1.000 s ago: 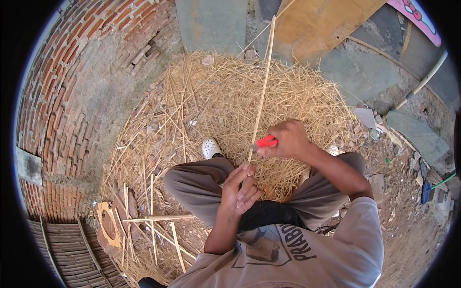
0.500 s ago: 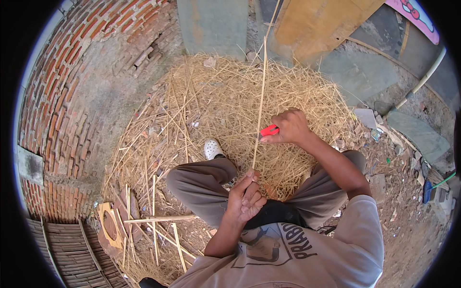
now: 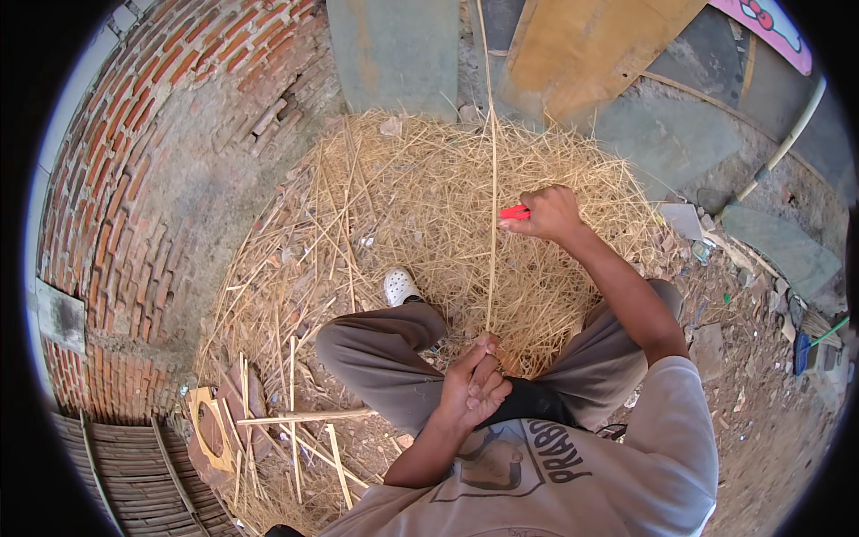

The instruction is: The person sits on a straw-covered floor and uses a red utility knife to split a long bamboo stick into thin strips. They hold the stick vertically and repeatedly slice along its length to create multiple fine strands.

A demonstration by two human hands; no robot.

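A long, thin, pale bamboo strip (image 3: 493, 206) runs away from me, from my lap across the shavings to the boards at the back. My left hand (image 3: 474, 385) is closed around its near end, just above my lap. Farther out and to the right, my right hand (image 3: 550, 215) grips a small red-handled tool (image 3: 514, 213). The tool's tip is right beside the strip; whether it touches, I cannot tell. Fingers hide much of the tool, and no blade shows clearly.
A wide heap of straw-like shavings (image 3: 420, 206) spreads before my crossed legs. Several cut strips (image 3: 309, 416) lie at left near a yellow wooden piece with a round hole (image 3: 208, 428). A brick wall (image 3: 116, 233) rises at left; boards (image 3: 394, 63) lean at the back.
My right hand with the red-handled tool has moved farther out and slightly right. My left hand has shifted a little right and nearer me. The strip's far end has swung left.
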